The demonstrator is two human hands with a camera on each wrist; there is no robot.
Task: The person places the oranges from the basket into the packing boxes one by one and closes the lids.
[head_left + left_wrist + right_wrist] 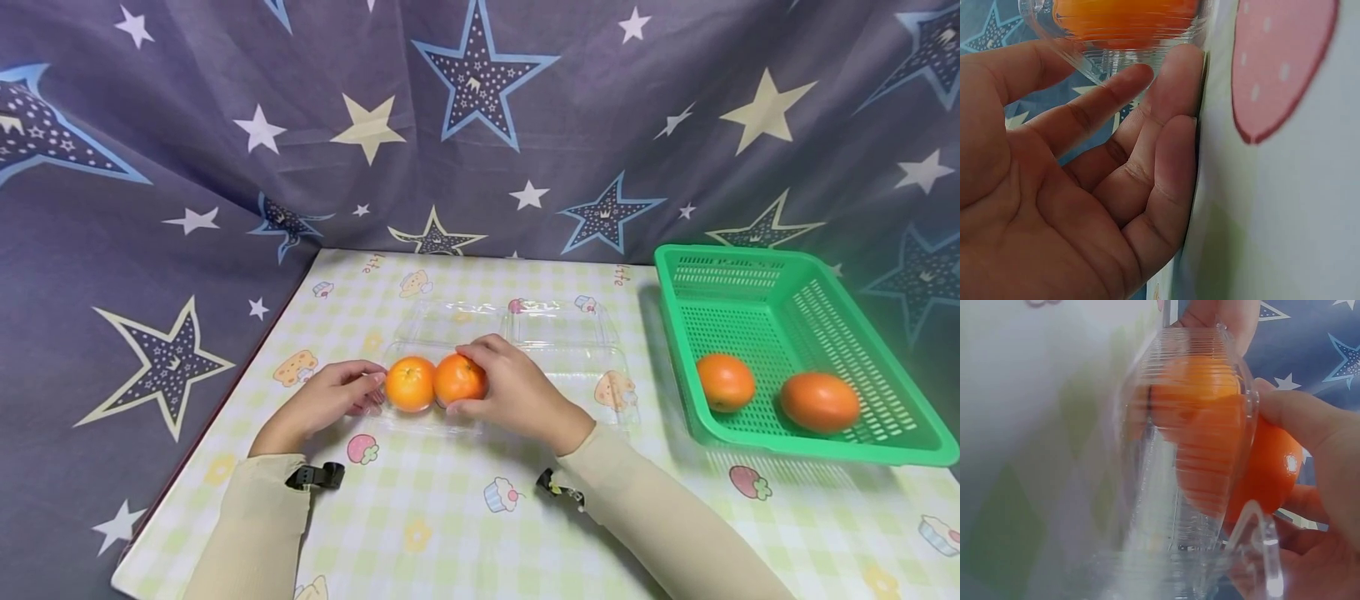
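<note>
A clear plastic container (555, 360) with a hinged lid lies opened on the table. Two oranges sit side by side in its near left part. My right hand (517, 387) grips the right-hand orange (459, 381), thumb on the near side and fingers over the far side. In the right wrist view this orange (1275, 469) shows partly above the container wall. The left-hand orange (410, 384) touches it. At the container's left end is my left hand (330, 400), its fingers loosely bent. The left wrist view has its fingertips against the clear wall (1110, 65), with an empty palm.
A green plastic basket (678, 379) stands on the right side of the table, holding two more orange fruits, one round (725, 383) and one longer (820, 402). A checked cloth (450, 525) covers the table. Star-patterned fabric (480, 192) hangs behind and to the left.
</note>
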